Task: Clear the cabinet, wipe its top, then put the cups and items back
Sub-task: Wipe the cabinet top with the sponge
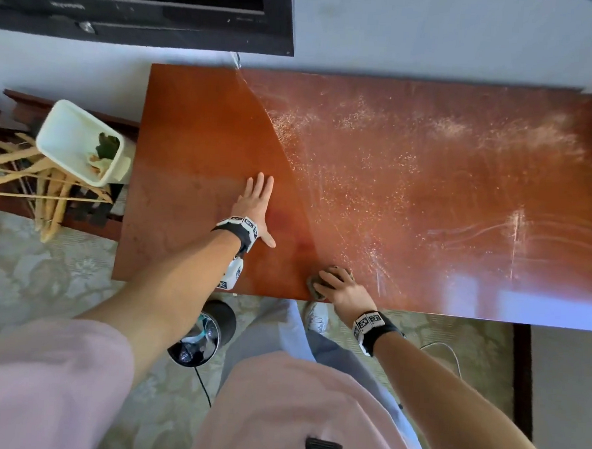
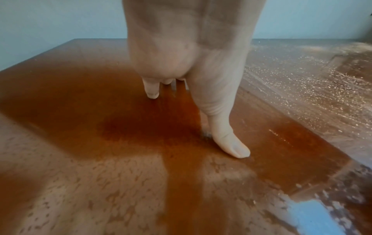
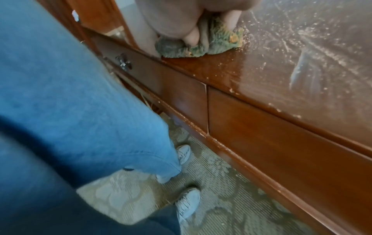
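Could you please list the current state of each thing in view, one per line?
Cabinet top: cleared of cups and items; left part clean, right part dusty and streaked.
Cloth: bunched, pressed on the top near the front edge.
Right hand: grips the cloth.
Left hand: flat on the top, fingers straight.
Drawers: closed.

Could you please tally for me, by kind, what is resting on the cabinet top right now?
Hands: 2, the left hand flat on the cabinet top and the right hand gripping the cloth
Cloths: 1, the cloth at the front edge
Cups: 0
Total: 3
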`<state>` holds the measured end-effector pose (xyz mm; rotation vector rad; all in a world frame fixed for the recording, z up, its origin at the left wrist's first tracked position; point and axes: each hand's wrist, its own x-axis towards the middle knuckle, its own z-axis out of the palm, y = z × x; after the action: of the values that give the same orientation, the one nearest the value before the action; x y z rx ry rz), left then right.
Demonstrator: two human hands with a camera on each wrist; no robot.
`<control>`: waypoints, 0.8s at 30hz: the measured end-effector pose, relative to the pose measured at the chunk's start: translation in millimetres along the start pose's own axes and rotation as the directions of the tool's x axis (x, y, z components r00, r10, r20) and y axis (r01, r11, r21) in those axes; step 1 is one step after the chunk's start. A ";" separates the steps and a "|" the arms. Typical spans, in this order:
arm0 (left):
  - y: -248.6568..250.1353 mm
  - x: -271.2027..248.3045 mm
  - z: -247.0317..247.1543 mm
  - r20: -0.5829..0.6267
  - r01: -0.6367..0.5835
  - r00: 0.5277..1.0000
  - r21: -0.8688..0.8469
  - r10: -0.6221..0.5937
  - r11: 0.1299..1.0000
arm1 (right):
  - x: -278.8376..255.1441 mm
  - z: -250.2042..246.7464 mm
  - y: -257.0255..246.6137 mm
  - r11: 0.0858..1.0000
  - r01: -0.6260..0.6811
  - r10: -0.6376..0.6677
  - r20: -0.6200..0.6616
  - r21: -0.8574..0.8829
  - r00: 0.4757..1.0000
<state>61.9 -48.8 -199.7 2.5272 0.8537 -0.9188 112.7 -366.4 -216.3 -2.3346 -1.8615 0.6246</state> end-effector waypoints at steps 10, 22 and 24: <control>-5.7 3.7 7.5 -0.037 -0.040 0.999 -0.089 0.037 0.995 | 118.7 -28.0 17.0 0.983 -0.153 0.155 -0.022 0.100 0.988; -9.3 9.7 14.6 -0.058 -0.062 0.997 -0.225 0.050 0.972 | 300.0 -89.3 25.8 0.951 -0.252 0.277 -0.127 0.182 0.952; -11.5 10.5 16.2 -0.069 -0.059 0.997 -0.235 0.044 0.970 | 323.2 -95.6 28.8 0.954 -0.252 0.274 -0.130 0.165 0.953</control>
<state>53.4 -43.1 -219.7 2.3703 0.8567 -0.6797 230.2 -49.1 -221.5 -2.4745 -1.4032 0.5680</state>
